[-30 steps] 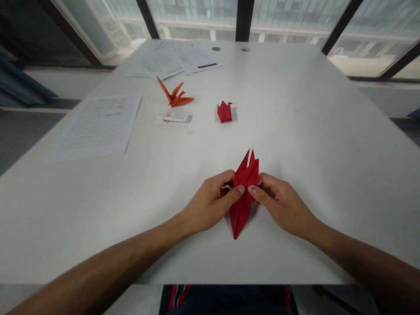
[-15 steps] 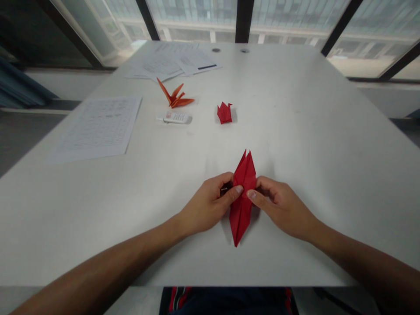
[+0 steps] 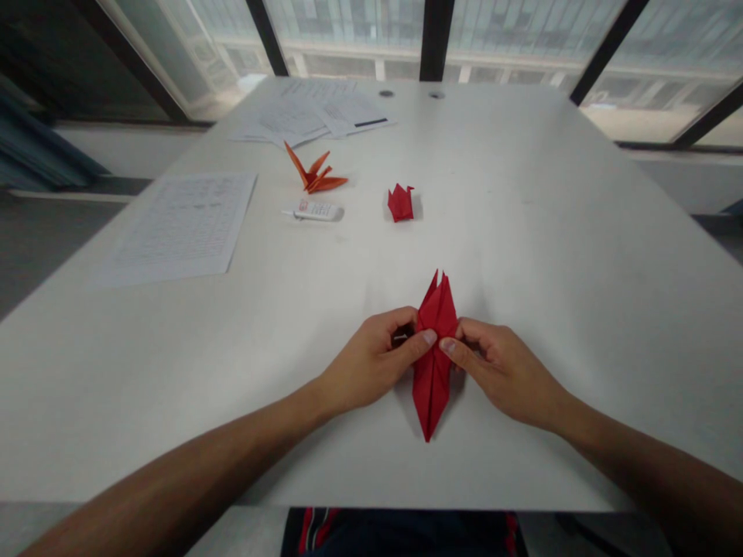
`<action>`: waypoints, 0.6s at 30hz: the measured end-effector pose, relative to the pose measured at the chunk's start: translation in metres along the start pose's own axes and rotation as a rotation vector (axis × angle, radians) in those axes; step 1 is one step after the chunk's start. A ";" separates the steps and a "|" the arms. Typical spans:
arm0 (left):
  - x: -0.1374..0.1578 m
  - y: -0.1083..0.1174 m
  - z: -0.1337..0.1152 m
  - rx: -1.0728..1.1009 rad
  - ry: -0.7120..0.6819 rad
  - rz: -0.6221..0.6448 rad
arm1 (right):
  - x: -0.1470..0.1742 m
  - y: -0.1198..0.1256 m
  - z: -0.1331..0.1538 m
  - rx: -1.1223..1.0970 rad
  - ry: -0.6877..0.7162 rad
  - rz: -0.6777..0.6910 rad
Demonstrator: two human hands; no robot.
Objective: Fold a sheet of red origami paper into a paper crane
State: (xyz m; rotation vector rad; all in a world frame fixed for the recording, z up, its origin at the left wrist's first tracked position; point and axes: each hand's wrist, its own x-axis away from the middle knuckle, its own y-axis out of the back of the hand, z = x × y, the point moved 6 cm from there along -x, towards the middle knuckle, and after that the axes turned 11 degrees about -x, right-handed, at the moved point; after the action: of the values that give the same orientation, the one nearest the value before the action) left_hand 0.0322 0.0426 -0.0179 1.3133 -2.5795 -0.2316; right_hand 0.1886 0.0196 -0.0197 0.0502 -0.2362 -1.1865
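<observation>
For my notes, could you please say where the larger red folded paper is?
In the head view, the red folded paper is just right of centre, held between the left hand and the right hand.

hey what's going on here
A person's left hand and right hand hold a folded red paper by its sides, its split end pointing away. Beyond it on the white table are a small red paper bird, an orange paper bird and a white tube.
</observation>
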 end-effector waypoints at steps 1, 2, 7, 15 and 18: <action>0.000 0.000 0.001 -0.002 0.005 -0.010 | 0.000 0.000 0.000 -0.004 -0.003 0.002; -0.001 0.001 0.001 -0.005 0.009 -0.022 | 0.000 0.000 0.001 -0.011 -0.006 0.006; -0.001 0.006 0.001 -0.029 0.020 -0.072 | 0.001 -0.005 0.002 -0.011 -0.038 0.065; 0.000 0.004 -0.001 -0.061 -0.006 -0.051 | 0.002 -0.007 0.006 0.004 -0.005 0.111; 0.000 0.005 0.001 -0.101 -0.002 -0.067 | 0.002 -0.007 0.007 -0.011 -0.007 0.100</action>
State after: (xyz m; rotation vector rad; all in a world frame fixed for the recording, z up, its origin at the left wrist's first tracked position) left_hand 0.0283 0.0457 -0.0173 1.3649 -2.4924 -0.3696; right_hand 0.1812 0.0160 -0.0135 0.0243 -0.2355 -1.0881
